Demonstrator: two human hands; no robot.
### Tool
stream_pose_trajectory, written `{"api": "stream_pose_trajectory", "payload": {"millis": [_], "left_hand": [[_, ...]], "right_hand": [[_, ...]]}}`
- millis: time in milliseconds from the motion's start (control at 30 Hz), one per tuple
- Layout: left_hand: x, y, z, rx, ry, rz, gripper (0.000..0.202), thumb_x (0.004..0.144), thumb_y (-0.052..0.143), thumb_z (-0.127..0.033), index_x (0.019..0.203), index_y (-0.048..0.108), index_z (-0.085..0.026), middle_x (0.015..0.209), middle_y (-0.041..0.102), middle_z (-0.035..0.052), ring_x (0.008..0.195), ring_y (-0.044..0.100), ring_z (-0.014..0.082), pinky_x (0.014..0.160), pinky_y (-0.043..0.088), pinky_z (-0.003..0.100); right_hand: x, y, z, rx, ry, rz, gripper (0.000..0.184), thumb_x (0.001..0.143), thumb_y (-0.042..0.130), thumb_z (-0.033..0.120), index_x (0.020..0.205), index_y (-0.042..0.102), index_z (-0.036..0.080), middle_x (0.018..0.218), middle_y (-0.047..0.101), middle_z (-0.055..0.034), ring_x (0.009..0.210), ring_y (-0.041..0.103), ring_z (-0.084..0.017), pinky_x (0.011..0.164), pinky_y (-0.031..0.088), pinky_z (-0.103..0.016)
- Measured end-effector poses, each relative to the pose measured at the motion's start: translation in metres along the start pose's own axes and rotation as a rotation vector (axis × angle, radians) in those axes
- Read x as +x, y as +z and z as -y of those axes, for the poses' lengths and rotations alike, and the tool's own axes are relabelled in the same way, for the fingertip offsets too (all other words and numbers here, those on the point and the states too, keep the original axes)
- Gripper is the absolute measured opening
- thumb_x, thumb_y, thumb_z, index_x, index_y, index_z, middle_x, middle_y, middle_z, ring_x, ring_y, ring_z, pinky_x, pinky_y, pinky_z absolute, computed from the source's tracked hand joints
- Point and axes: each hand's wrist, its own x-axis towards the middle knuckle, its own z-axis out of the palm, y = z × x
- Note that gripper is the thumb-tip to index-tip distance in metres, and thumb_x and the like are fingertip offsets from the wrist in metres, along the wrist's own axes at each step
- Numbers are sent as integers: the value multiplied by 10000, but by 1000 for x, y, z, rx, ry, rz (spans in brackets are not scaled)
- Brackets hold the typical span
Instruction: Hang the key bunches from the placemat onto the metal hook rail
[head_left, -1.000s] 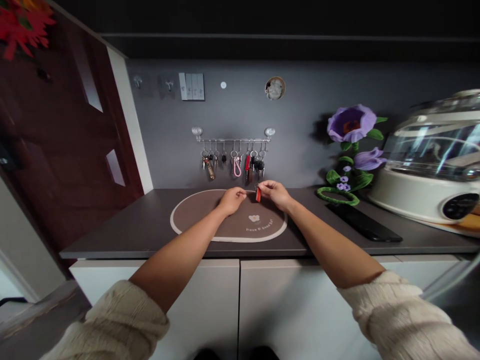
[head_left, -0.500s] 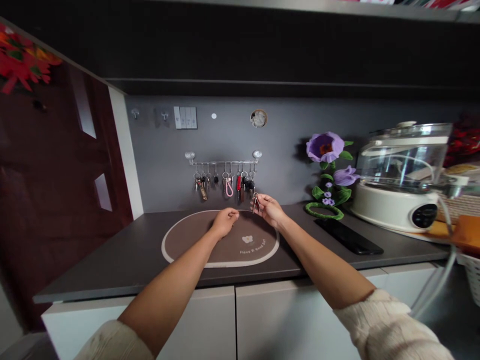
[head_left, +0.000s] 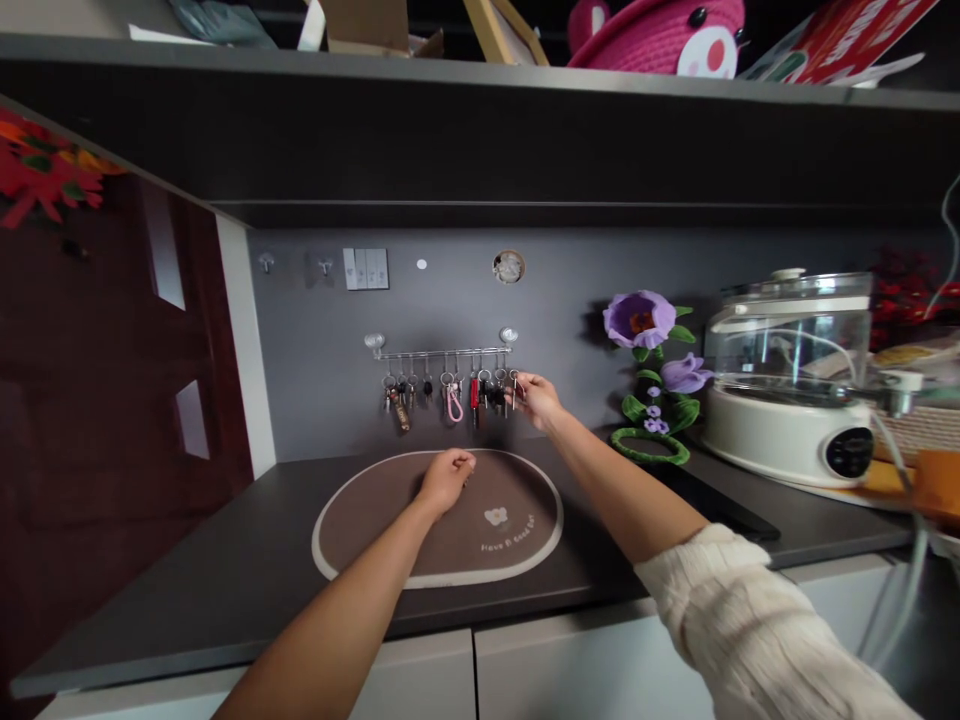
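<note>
Right hand (head_left: pixel 534 398): fingertips pinch key ring (head_left: pixel 514 380) | ring: at right end of wall key rail (head_left: pixel 442 353), level with hooks | left hand (head_left: pixel 448 480): curled on oval placemat (head_left: pixel 360 530), grip unclear

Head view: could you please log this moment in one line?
Right hand at chrome key rail | left hand over brown oval placemat
</note>
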Motion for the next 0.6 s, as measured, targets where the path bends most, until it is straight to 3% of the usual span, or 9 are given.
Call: {"api": "stream_pose_trajectory", "payload": {"millis": [267, 600], "left_hand": [[2, 1, 1, -14, -3, -5, 178, 662, 495, -284, 692, 572, -126, 599, 548, 11, 543, 473, 97, 555, 373, 222], [3, 1, 3, -20, -25, 1, 186, 668, 503, -293, 718, 574, -129, 584, 536, 5, 516, 453, 86, 500, 345, 201]], "right_hand": [[35, 8, 1, -101, -77, -126, 75, 737, 456, 133, 674, 486, 160, 497, 479, 51, 422, 454, -43, 463, 470, -206], [47, 13, -6, -144, -109, -113, 73, 734, 447, 149, 668, 478, 157, 436, 451, 54, 371, 419, -46, 400, 411, -177]]}}
